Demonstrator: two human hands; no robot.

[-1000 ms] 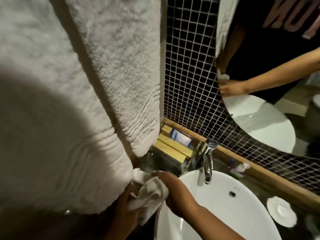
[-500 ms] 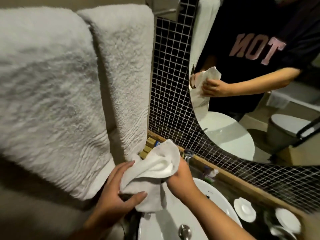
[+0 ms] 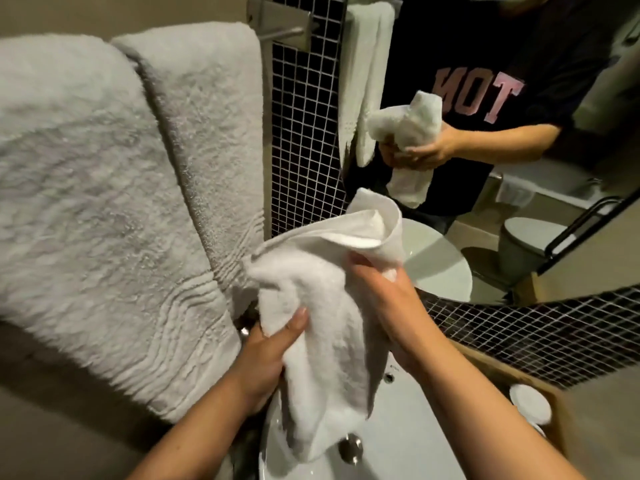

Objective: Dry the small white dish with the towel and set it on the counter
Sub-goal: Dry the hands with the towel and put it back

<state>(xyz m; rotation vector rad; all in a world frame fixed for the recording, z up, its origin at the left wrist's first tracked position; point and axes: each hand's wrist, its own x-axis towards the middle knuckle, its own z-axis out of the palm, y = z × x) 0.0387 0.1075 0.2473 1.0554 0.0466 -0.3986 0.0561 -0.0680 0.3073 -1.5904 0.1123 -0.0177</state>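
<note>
Left grip (image 3: 266, 351) is wrapped round the lower part of the fluffy white hand towel (image 3: 322, 306), thumb on top. Right grip (image 3: 388, 299) clutches the upper folds, all above the round white sink basin (image 3: 415, 427). A small round white dish (image 3: 530, 403) sits just right of the basin. Can't tell if anything's inside the towel.

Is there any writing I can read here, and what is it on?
"TON": pink letters on the dark shirt, seen back to front in the mirror; any further letters are out of sight.
A tiny mark by the overflow hole of the basin: too small to read.
Nothing else is legible.
</note>
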